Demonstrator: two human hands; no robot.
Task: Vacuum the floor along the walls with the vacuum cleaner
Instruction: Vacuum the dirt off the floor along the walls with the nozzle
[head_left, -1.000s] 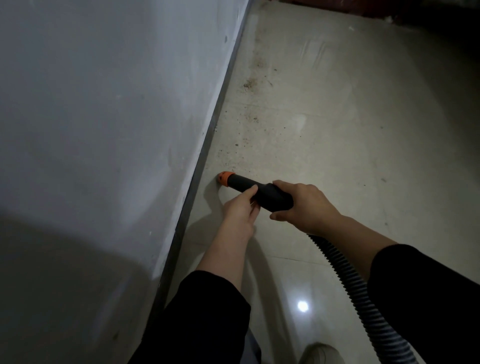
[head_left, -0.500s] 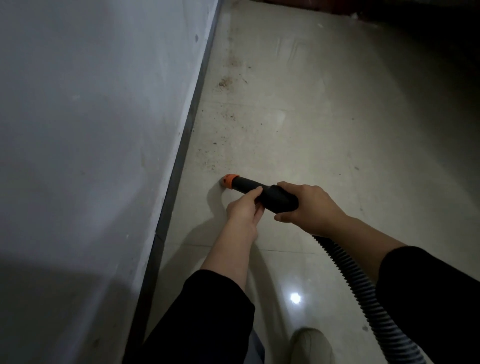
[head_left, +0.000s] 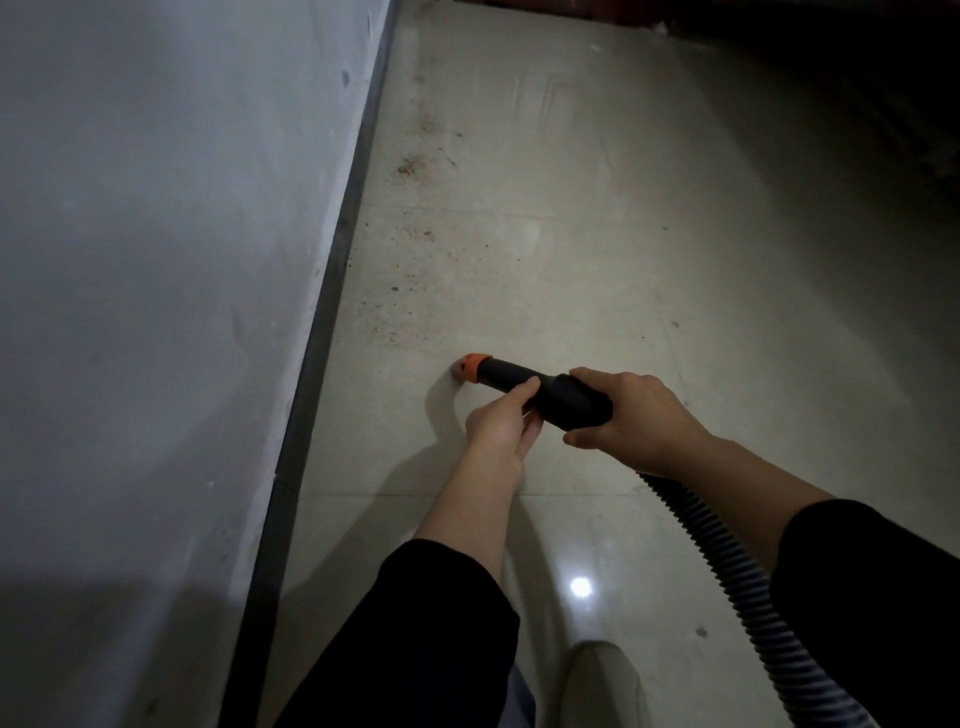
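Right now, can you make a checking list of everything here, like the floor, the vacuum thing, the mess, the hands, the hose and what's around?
Surface: glossy beige tiled floor, with a bright light reflection near the person.
Job's things: black vacuum nozzle with orange tip, tip down on the floor, a little way out from the dark baseboard.
Clutter: brown dirt specks scattered along the baseboard ahead of the tip.
Hands: left hand grips the nozzle's front; right hand grips its rear.
Cables: grey ribbed hose trails back to the lower right.
Surroundings: plain grey wall on the left; light shoe below.
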